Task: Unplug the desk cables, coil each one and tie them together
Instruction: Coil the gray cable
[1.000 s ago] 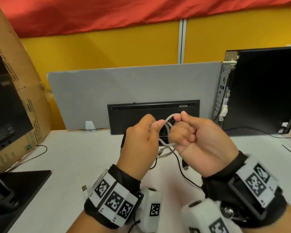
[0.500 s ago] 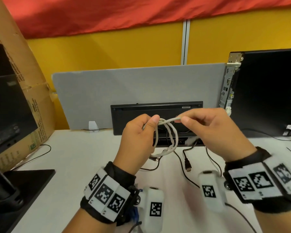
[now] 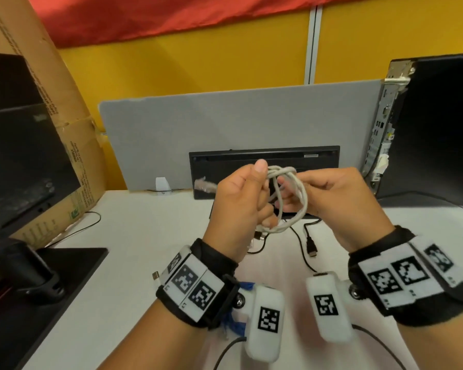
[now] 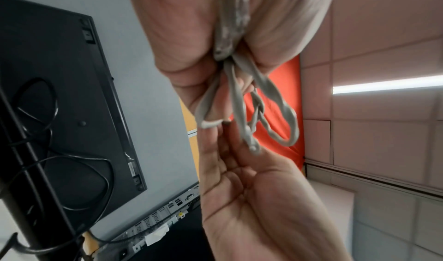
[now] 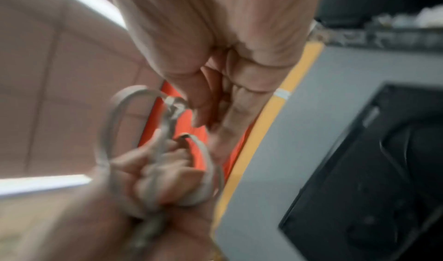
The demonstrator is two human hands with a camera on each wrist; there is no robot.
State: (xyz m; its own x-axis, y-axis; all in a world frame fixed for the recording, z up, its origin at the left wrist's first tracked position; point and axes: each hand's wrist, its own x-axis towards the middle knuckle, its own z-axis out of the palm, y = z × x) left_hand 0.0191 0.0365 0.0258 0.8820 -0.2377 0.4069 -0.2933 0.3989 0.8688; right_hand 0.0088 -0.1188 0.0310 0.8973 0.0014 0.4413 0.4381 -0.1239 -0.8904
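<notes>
A grey cable [image 3: 301, 201] hangs in several loops above the white desk [image 3: 145, 236], with a twist of strand wrapped round its top. My left hand [image 3: 251, 193] grips the bundle in a fist, thumb up; in the left wrist view the cable's plug [image 4: 230, 28] lies in the left hand [image 4: 191, 37]. A blurred clear plug [image 3: 205, 184] sticks out left of that fist. My right hand [image 3: 309, 186] pinches a strand at the coil's right side; the right wrist view shows the right hand's thumb by the twist in the grey cable [image 5: 175, 105].
Loose black cables with plugs [image 3: 312, 248] lie on the desk under my hands. A black keyboard [image 3: 265, 158] leans on the grey divider [image 3: 225, 124]. A PC tower [image 3: 425, 129] stands right; a monitor [image 3: 16, 156], its base [image 3: 64, 268] and a cardboard box [image 3: 72, 145] stand left.
The right hand has dropped from pulling a strand across the top to the coil's right side. A twist now sits on the coil's top, and a plug end shows left of the left fist.
</notes>
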